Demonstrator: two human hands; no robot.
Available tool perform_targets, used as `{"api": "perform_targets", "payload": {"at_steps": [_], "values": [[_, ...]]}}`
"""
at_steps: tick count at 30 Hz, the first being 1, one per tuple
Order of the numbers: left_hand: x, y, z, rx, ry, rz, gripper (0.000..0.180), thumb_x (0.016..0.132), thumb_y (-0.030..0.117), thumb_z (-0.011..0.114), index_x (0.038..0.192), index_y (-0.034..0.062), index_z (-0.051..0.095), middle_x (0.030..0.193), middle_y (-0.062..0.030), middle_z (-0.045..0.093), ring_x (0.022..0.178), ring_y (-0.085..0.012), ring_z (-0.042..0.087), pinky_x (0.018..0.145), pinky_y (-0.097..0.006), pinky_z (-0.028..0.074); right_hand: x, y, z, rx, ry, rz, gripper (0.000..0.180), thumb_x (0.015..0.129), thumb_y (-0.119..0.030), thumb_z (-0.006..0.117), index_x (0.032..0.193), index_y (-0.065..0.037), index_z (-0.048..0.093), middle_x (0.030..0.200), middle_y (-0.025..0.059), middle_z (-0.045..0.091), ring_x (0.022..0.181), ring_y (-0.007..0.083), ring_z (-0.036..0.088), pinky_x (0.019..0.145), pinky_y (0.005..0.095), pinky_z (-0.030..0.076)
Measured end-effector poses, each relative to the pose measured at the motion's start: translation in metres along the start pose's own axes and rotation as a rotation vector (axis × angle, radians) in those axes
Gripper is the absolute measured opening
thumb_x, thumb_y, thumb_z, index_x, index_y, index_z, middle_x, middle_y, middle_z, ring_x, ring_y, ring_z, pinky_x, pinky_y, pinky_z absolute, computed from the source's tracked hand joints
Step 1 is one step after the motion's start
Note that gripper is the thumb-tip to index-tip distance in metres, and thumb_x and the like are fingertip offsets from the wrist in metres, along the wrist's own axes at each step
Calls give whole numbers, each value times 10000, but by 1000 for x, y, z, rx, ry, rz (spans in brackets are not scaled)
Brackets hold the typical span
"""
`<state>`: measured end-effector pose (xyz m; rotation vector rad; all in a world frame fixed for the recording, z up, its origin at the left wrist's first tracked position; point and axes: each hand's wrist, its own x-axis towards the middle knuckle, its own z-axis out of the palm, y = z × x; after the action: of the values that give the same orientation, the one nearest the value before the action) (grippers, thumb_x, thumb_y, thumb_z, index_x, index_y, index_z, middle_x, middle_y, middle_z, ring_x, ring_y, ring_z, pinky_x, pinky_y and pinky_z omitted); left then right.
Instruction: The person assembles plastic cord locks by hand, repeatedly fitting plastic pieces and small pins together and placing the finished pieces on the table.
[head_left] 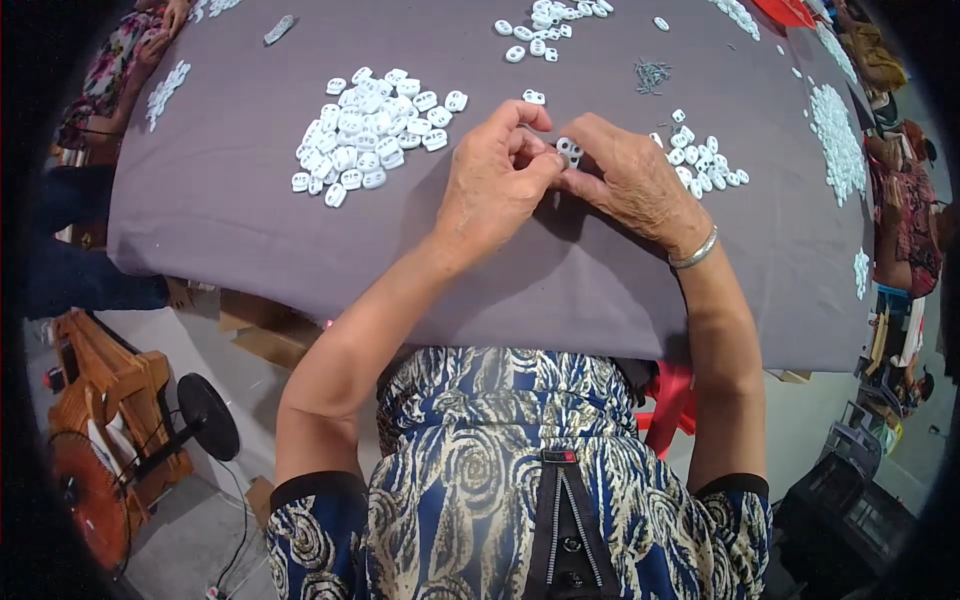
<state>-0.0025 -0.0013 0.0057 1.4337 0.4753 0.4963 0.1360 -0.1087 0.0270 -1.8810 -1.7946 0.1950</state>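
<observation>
Above the cloth-covered table, my right hand pinches a small white two-hole cord lock between thumb and forefinger. My left hand comes against it from the other side, thumb and finger pressed together. Whatever lies between those left fingertips is too hidden to make out. Just beyond the hands sits a single white cord lock. A large heap of white two-hole cord locks spreads to the left of my left hand. Beside my right hand lies a smaller pile of white oval pieces.
Small grey springs or pins lie behind my right hand. More white pieces are at the far side, with a long pile on the right. A red tray stands at the back right. Another person's hands show at far left.
</observation>
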Motion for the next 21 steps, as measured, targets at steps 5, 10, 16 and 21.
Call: {"api": "perform_targets", "payload": {"at_steps": [5, 10, 16, 21], "values": [[1, 5, -4, 37, -57, -15, 247, 855, 44, 595, 1082, 2, 506, 784, 8, 576, 680, -45, 527, 596, -193, 438, -1, 1, 1, 26, 14, 4, 295, 810, -256, 667, 974, -43, 545, 804, 142, 564, 709, 349, 579, 604, 408, 452], [2, 8, -6, -48, -39, -31, 210, 838, 61, 566, 1025, -26, 522, 718, -25, 616, 639, -50, 551, 557, -205, 432, 0, -7, -3, 9, -27, 29, 325, 846, -345, 622, 896, -43, 513, 799, 138, 581, 748, 355, 595, 617, 433, 463], [0, 8, -3, -32, -21, -18, 221, 829, 42, 594, 1031, -19, 530, 710, -6, 596, 622, -47, 541, 547, -196, 432, 0, -9, 0, 28, -46, 35, 288, 845, -306, 615, 878, -42, 504, 805, 143, 586, 753, 363, 595, 629, 439, 471], [0, 7, -2, -83, -26, -49, 224, 825, 47, 588, 1032, -18, 534, 712, 1, 575, 628, -48, 532, 562, -202, 449, -1, -6, 6, -24, -84, 36, 252, 874, -269, 558, 877, -31, 476, 787, 176, 597, 736, 380, 593, 631, 446, 477]]}}
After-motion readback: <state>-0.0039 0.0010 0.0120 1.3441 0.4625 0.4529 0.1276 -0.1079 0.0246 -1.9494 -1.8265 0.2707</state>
